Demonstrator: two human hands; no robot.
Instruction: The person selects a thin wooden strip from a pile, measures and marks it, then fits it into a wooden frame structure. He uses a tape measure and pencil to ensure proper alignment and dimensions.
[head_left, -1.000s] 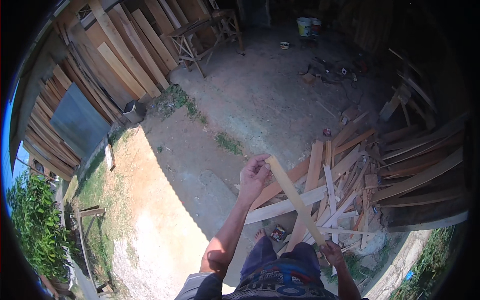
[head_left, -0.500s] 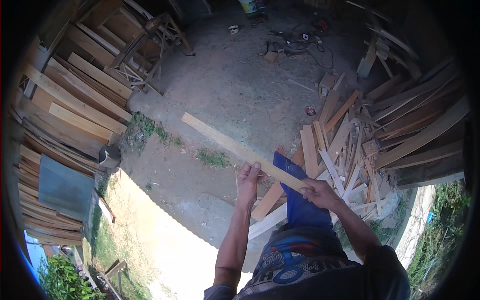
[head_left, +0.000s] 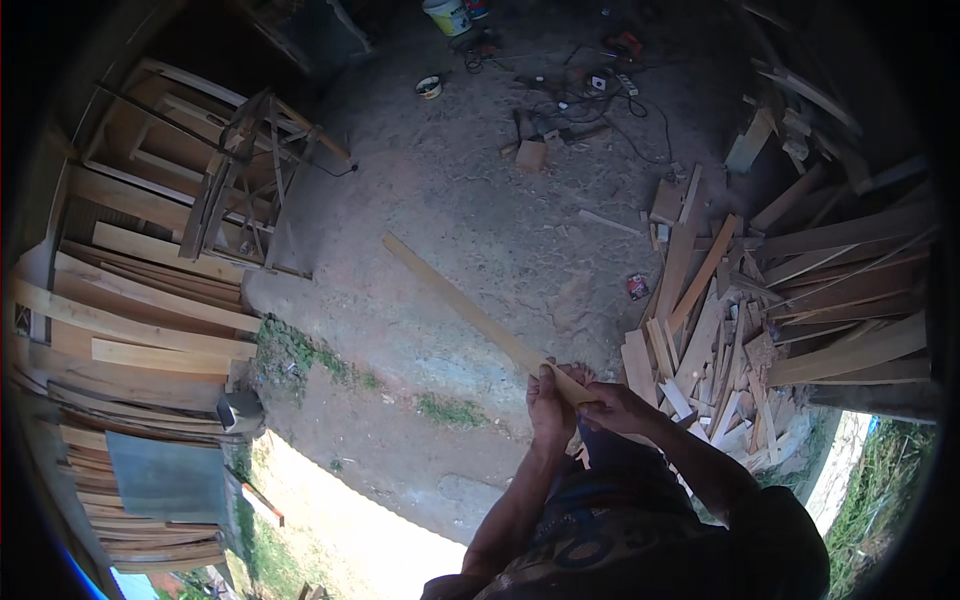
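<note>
A long, narrow wooden board is held out in front of my body, slanting from my hands toward the far left. My left hand grips it from below, with the thumb lying on its upper face. Close beside it, my right hand pinches the near end of the board. The far end sticks out free over the floor. Both hands are near my waist, and the fingers under the board are partly hidden.
Scrap wood lies heaped to the right, beside stacked planks. More planks lean at the left near a wooden frame stand. Cables and tools, a white bucket and a small bowl are on the far floor.
My hands and the board's near end have shifted right and closer to my body. The left hand now sits nearer the right one. The view has turned, showing more of the far floor.
</note>
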